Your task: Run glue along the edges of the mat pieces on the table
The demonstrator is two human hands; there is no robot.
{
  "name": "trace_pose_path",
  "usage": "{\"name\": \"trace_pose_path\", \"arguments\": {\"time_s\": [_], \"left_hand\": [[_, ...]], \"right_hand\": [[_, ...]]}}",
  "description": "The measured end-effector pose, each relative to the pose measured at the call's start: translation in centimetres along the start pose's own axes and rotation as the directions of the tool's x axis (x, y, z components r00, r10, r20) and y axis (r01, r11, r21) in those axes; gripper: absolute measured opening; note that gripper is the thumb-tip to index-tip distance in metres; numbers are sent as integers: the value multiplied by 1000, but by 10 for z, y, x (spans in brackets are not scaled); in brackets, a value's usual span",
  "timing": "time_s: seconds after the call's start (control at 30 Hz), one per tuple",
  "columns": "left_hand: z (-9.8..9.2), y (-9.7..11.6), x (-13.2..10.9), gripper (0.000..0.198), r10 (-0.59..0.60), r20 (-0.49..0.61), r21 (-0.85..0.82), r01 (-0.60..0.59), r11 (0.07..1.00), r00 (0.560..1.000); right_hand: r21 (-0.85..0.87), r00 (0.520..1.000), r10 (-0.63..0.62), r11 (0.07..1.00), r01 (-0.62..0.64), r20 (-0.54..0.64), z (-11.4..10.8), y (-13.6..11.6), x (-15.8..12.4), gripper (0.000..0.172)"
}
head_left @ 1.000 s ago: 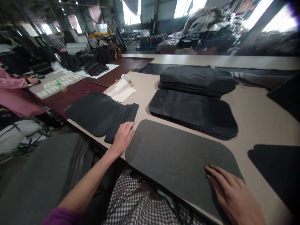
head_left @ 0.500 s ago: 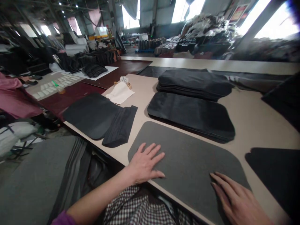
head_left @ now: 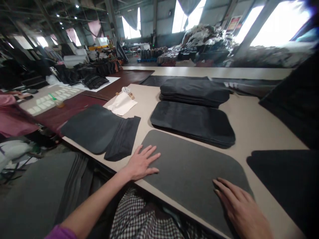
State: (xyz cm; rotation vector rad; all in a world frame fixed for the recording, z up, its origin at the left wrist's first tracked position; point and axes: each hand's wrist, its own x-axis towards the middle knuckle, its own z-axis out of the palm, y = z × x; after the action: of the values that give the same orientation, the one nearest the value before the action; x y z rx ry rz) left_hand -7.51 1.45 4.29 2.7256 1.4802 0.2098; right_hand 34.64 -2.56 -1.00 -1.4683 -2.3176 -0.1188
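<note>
Both hands [head_left: 141,165] [head_left: 240,204] touch a grey panel [head_left: 184,162]; one container [head_left: 59,104] shows amber contents.

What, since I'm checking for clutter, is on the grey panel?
On the grey panel: left hand, partly, at its left; right hand at its right. What they cover is hidden.

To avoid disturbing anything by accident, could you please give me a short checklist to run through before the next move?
1. Left hand on the grey sheet: ok, fingers spread over its left end.
2. Right hand on the sheet: ok, fingers at its right end.
3. Sheet lying flat on the table: ok, as far as it shows.
4. Black strips clear of the sheet: ok, bare table between them.
5. Near right corner of the sheet: cannot tell, the right hand hides it.
</note>
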Motion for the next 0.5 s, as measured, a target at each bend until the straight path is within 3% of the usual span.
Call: {"name": "trace_pose_path", "arguments": {"time_s": [0.13,0.23,0.3,0.43,0.5], "left_hand": [[-2,-25,8,63,-97,-88,100,106,989,991],[-6,-26,20,60,-162,-194,169,196,966,967],[-7,-18,28,59,-98,-198,183,135,974,975],[2,-1,38,62,114,-68,162,-102,982,991],[12,2,37,63,127,-48,170,-117,978,991]], "right_hand": [[-4,1000,21,1000,-21,-14,4,-2,1,57],[-7,1000,30,1000,-30,6,8,-1,0,53],[-12,999,41,999,-41,7,9,-2,1,50],[-22,997,80,997,-80,2,-4,-18,4,39],[-19,993,113,993,-113,21,-14,-27,7,31]]}}
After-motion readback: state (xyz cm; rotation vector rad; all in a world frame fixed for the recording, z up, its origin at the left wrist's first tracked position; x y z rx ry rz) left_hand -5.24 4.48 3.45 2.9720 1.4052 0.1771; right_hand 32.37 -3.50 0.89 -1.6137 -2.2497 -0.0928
